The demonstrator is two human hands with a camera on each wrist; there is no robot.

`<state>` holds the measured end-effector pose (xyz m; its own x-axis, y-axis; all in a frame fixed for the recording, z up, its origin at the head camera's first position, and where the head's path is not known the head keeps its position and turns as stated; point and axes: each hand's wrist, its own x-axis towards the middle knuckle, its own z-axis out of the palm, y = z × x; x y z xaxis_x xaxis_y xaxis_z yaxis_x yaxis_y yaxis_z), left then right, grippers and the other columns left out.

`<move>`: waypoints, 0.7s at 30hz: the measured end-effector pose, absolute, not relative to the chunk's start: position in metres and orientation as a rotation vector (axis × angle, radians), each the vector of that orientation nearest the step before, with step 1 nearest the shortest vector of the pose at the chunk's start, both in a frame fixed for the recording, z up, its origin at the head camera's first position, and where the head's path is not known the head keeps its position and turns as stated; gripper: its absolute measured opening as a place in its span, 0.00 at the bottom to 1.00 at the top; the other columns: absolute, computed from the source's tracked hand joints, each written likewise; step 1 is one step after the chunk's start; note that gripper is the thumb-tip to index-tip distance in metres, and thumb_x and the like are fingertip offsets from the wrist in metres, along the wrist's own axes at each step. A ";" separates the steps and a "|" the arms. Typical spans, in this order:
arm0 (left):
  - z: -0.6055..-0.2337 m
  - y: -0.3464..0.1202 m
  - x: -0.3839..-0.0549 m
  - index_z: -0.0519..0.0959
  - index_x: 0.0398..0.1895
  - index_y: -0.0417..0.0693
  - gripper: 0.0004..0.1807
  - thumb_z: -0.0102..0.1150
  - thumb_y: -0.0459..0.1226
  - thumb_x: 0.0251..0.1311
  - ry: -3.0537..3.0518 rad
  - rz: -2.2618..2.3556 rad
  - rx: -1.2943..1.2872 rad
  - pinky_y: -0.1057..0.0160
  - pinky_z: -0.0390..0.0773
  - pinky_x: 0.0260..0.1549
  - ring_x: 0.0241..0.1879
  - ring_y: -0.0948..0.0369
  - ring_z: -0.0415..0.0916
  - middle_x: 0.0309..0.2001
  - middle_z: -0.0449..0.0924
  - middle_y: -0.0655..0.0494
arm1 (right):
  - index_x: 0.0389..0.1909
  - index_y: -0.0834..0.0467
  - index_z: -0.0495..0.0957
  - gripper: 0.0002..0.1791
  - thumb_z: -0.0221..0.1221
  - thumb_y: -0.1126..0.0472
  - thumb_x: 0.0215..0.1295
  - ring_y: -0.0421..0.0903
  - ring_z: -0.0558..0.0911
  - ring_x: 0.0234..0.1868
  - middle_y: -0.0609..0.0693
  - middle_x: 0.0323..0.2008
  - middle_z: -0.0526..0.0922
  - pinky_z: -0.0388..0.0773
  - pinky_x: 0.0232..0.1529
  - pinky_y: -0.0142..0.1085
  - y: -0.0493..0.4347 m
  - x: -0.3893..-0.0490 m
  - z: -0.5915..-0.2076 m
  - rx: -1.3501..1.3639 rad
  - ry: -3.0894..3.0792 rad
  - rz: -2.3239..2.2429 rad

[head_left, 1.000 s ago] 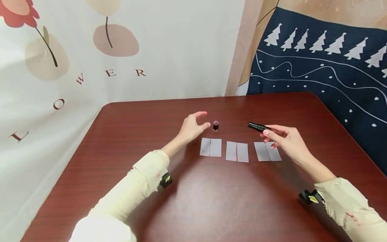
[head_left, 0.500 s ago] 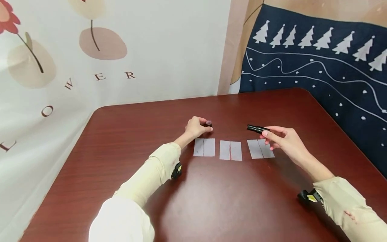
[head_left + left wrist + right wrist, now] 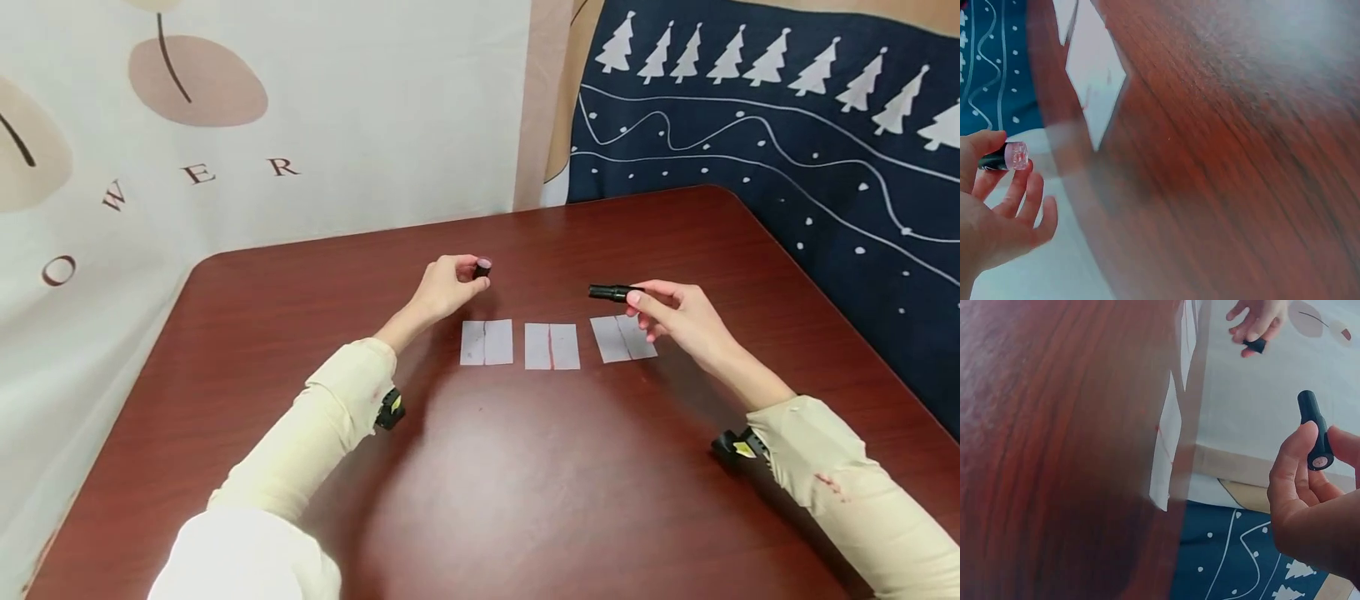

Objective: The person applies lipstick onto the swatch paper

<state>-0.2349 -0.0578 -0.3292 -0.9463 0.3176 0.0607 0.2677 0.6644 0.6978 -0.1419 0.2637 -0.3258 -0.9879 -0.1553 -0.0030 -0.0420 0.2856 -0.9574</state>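
My left hand [image 3: 444, 288] pinches a short black cap [image 3: 482, 268] between thumb and fingers, held above the table. In the left wrist view the cap [image 3: 1005, 156] shows a clear pink end. My right hand [image 3: 686, 321] holds a slim black lipstick tube [image 3: 609, 292] by its near end, narrower part pointing left. A round pinkish label shows on the base of the lipstick tube [image 3: 1317, 445] in the right wrist view. Below the hands lie three white paper pieces: a left paper [image 3: 498, 343], a middle paper [image 3: 564, 347] with a red line, and a right paper [image 3: 617, 340], partly overlapped by my right fingers.
The reddish-brown table [image 3: 480, 492] extends beneath both arms. A white printed cloth [image 3: 390, 108] hangs behind it, and a navy cloth [image 3: 750, 167] with white trees borders the right side. A small black wrist camera [image 3: 390, 408] sits under the left sleeve.
My left hand has reached the small black cap, taken hold of it and lifted it off the table. My right hand keeps its hold on the lipstick tube. The head view has shifted right.
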 end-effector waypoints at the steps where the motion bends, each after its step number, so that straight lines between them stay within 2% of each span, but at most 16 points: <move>1: -0.327 -0.060 -0.230 0.79 0.48 0.43 0.15 0.61 0.37 0.57 2.805 1.159 0.548 0.61 0.74 0.40 0.38 0.59 0.77 0.40 0.81 0.51 | 0.49 0.68 0.72 0.21 0.57 0.54 0.65 0.45 0.75 0.24 0.48 0.27 0.79 0.77 0.25 0.31 0.263 -0.142 -0.325 -0.198 2.434 -1.827; 5: -0.318 -0.069 -0.207 0.76 0.46 0.39 0.16 0.63 0.34 0.55 2.803 1.138 0.719 0.62 0.76 0.36 0.33 0.58 0.78 0.36 0.79 0.49 | 0.47 0.67 0.72 0.18 0.56 0.56 0.65 0.43 0.74 0.22 0.47 0.26 0.78 0.76 0.23 0.30 0.261 -0.140 -0.321 -0.219 2.422 -1.878; 11: -0.311 -0.072 -0.182 0.69 0.37 0.39 0.14 0.65 0.32 0.51 2.792 1.093 0.784 0.65 0.76 0.32 0.28 0.60 0.77 0.29 0.77 0.50 | 0.48 0.64 0.73 0.16 0.57 0.58 0.65 0.41 0.73 0.21 0.47 0.26 0.78 0.73 0.20 0.29 0.260 -0.140 -0.316 -0.221 2.379 -1.939; 16: -0.309 -0.067 -0.169 0.73 0.34 0.44 0.10 0.64 0.35 0.52 2.786 0.987 0.865 0.67 0.73 0.29 0.25 0.64 0.73 0.25 0.76 0.57 | 0.47 0.64 0.73 0.16 0.57 0.57 0.65 0.40 0.69 0.19 0.46 0.24 0.79 0.64 0.14 0.30 0.252 -0.138 -0.315 -0.244 2.412 -1.886; 21: -0.306 -0.063 -0.158 0.76 0.35 0.49 0.08 0.62 0.38 0.52 2.805 0.929 0.889 0.66 0.70 0.27 0.24 0.66 0.70 0.26 0.76 0.61 | 0.44 0.65 0.73 0.14 0.56 0.58 0.66 0.39 0.66 0.18 0.45 0.23 0.79 0.60 0.13 0.30 0.245 -0.137 -0.314 -0.284 2.370 -1.912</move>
